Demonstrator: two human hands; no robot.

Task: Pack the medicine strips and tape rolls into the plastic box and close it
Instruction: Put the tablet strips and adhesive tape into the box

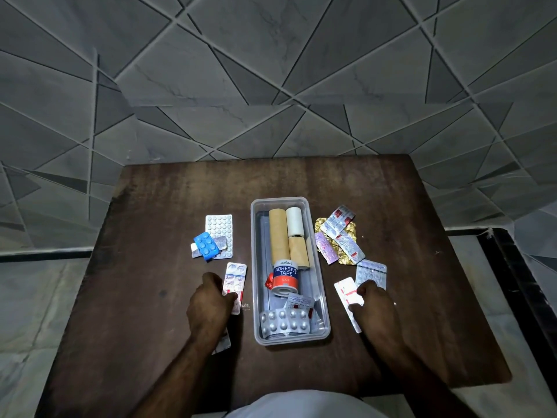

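Getting both strips lifted cleanly is the trick here: the left hand is pinched on a blister strip left of the clear plastic box, the right hand pressed fingertips-down on a red-and-white strip. Best slid flat beside the adhesive tape roll.

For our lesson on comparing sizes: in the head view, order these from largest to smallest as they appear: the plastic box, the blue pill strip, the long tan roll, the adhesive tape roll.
1. plastic box
2. long tan roll
3. adhesive tape roll
4. blue pill strip
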